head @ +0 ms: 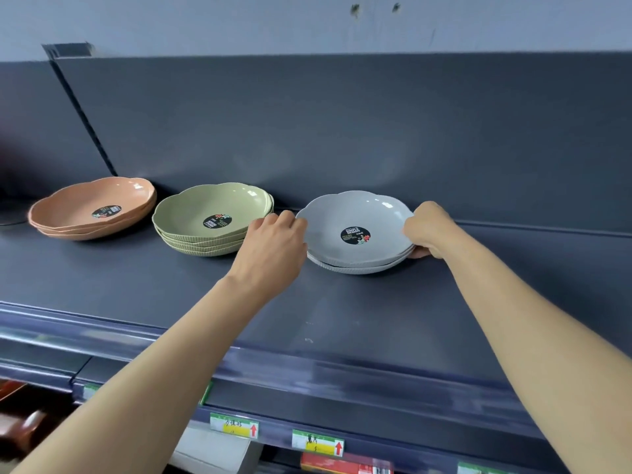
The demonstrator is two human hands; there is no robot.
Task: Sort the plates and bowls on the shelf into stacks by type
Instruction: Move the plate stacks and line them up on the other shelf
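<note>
Three stacks of scalloped shallow plates stand on a dark shelf [342, 323]. The orange stack [78, 205] is at the far left, and the green stack [191, 213] is in the middle. On the right sits the grey stack [379, 217], with a round black label inside its top plate. My left hand [273, 248] grips the grey stack's left rim. At the right rim my right hand [429, 230] holds the same stack, fingers curled under the edge.
The shelf's back panel [376, 124] rises just behind the stacks. Along the front lip runs a rail with price tags [318, 443]. Below it, a lower shelf holds dark red items [20, 422] and a white box [212, 453].
</note>
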